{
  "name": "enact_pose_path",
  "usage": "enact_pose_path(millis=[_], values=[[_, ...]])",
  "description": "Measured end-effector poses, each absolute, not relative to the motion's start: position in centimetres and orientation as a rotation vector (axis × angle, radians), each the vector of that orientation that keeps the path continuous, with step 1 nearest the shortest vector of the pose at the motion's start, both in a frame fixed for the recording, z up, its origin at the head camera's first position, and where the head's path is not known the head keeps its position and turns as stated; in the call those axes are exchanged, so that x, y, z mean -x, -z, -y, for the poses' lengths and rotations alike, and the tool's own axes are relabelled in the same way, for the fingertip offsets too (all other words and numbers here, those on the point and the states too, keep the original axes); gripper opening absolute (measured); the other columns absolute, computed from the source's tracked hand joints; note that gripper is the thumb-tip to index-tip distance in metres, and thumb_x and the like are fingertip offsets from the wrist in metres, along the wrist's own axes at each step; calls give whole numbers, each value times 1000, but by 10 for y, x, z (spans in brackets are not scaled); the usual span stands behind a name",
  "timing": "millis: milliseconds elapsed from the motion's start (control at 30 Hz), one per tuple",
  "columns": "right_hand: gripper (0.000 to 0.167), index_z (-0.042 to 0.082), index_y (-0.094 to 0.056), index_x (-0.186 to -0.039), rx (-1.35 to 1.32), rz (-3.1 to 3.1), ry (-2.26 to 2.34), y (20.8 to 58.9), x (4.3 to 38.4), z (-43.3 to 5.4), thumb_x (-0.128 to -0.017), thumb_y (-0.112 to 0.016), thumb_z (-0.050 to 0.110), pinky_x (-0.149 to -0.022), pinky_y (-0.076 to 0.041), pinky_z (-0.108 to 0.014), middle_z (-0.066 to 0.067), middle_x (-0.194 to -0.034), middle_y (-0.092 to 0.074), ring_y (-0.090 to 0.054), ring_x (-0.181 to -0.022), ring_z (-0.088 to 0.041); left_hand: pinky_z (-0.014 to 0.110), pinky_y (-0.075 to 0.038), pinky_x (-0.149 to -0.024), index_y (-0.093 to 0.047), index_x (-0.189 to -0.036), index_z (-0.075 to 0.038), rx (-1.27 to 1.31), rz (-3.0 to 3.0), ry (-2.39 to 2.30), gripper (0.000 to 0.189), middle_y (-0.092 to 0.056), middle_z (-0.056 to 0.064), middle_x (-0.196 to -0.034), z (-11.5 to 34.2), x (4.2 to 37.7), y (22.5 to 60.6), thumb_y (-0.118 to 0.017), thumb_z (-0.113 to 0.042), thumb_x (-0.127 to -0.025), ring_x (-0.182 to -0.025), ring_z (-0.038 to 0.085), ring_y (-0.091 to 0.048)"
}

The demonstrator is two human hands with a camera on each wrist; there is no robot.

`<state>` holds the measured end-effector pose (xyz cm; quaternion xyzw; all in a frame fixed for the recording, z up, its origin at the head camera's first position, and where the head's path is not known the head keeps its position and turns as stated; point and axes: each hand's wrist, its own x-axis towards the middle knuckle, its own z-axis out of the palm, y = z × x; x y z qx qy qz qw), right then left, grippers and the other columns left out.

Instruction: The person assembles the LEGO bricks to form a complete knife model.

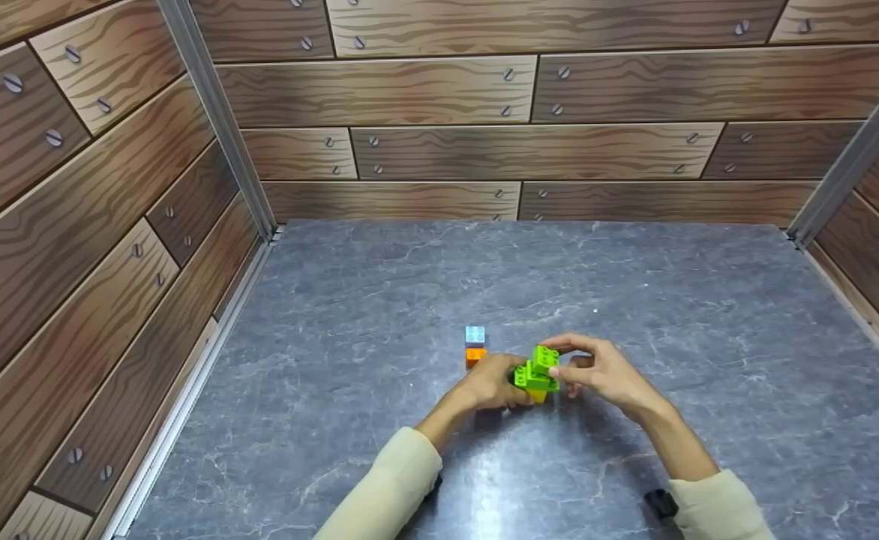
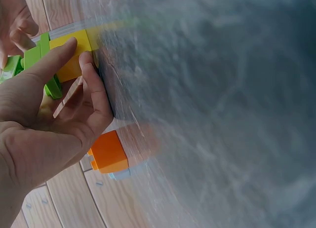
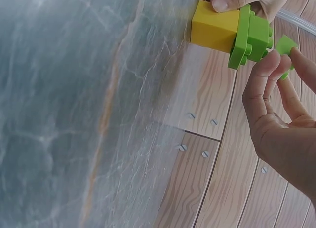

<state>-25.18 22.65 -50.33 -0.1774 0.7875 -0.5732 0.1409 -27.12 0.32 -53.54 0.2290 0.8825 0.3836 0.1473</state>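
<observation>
My left hand point(image 1: 490, 384) grips a yellow brick point(image 3: 215, 26) at the base of a small stack, thumb on one side and fingers on the other. On that brick sits a wide, flat green brick point(image 3: 240, 39), with a smaller green brick point(image 3: 258, 35) on top. Between thumb and fingers, my right hand point(image 1: 606, 373) pinches another green brick point(image 1: 546, 360) at the top of the stack. In the right wrist view this brick is tilted against the studs below, partly hidden by the fingertips.
Just beyond the left hand, an orange brick point(image 1: 475, 356) and a light blue brick point(image 1: 475, 334) stand close together on the grey marbled table point(image 1: 349, 315). Wood-patterned walls point(image 1: 424, 90) enclose the back and sides. A black object point(image 1: 661, 503) shows by the right sleeve.
</observation>
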Motion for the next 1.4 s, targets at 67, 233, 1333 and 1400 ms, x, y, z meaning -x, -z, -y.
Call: enact_pose_path(millis=[67,233,1333,1400], values=[[46,0,-61,-139,513,-2279,1650,503,252,-226,-97,-74,16,-67,-61,-40,-24,-134,-61,-68,-77,-32,21,-51,-70,-74,-107,-8,-664,-2544,-1098,28,-66,-5,-84,-3,271,535,-88,-10,-83,-72,6,-57],[47,0,-61,-138,507,-2274,1651,504,250,-225,-97,-75,16,-67,-60,-38,-24,-136,-60,-67,-76,-27,20,-50,-72,-74,-108,-8,-695,-2560,-1091,30,-67,-5,-85,-3,271,536,-88,-10,-82,-71,6,-57],[44,-1,-66,-133,474,-2303,1622,502,249,-218,-94,-78,16,-62,-61,-40,-26,-120,-69,-66,-67,-21,18,-51,-64,-73,-108,-7,-705,-2525,-1138,29,-67,-3,-82,-3,271,537,-86,-5,-83,-66,5,-58],[43,-1,-67,-133,471,-2318,1607,501,248,-218,-94,-78,16,-61,-61,-42,-27,-117,-70,-66,-65,-21,18,-51,-63,-73,-109,-7,-704,-2521,-1141,30,-67,-3,-82,-3,271,538,-86,-5,-82,-64,5,-58]])
